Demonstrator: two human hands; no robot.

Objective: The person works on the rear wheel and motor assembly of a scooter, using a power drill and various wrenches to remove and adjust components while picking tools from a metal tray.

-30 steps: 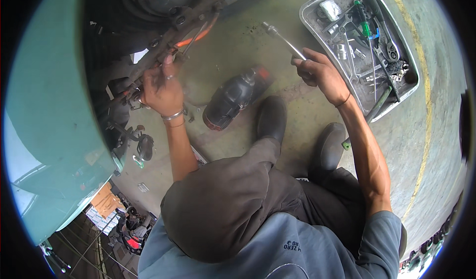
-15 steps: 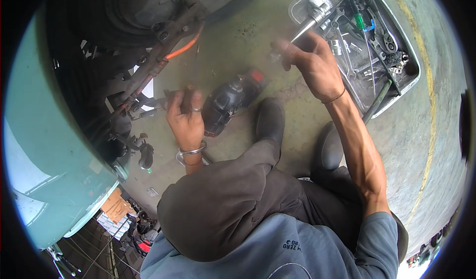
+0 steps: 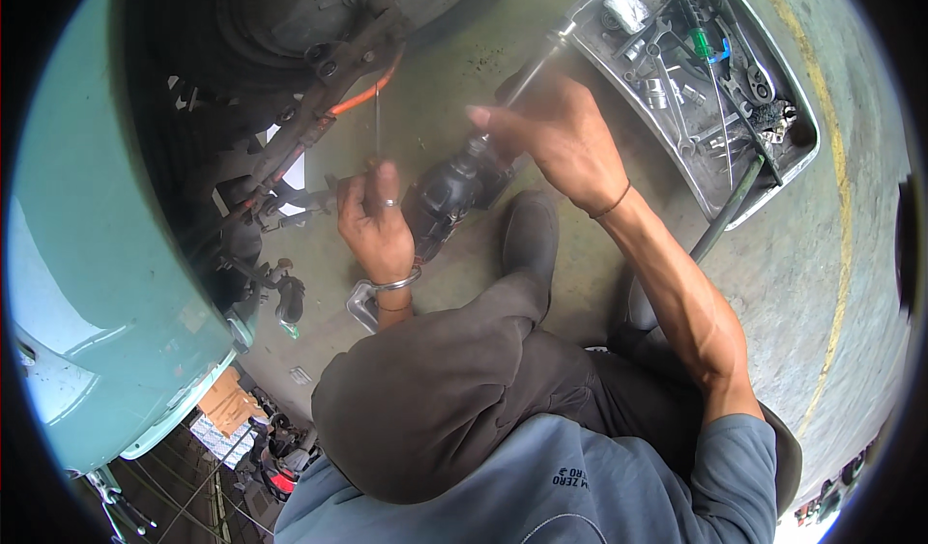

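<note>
My right hand [image 3: 565, 138], blurred by motion, is closed around a silver socket extension bar [image 3: 537, 71]. Its upper end points toward the tool tray; the lower end is close to the nose of a black cordless impact wrench [image 3: 447, 194] on the floor. Whether the two touch, I cannot tell. My left hand [image 3: 375, 223] is closed beside the wrench, thumb and fingers pinched together. A thin metal rod [image 3: 378, 124] shows just above its fingertips; I cannot tell whether it is held.
A metal tray [image 3: 667, 143] at the right holds a green-handled screwdriver [image 3: 692, 24], spanners, sockets and a ratchet [image 3: 759, 80]. A green bar [image 3: 730, 206] leans over its near edge. At the upper left are a wheel [image 3: 290, 13], rusty linkage and a pale green body panel [image 3: 97, 254].
My right hand has moved left and down from the tray edge with the extension bar, to the impact wrench's nose. My left hand has shifted slightly right. The wrench has turned a little.
</note>
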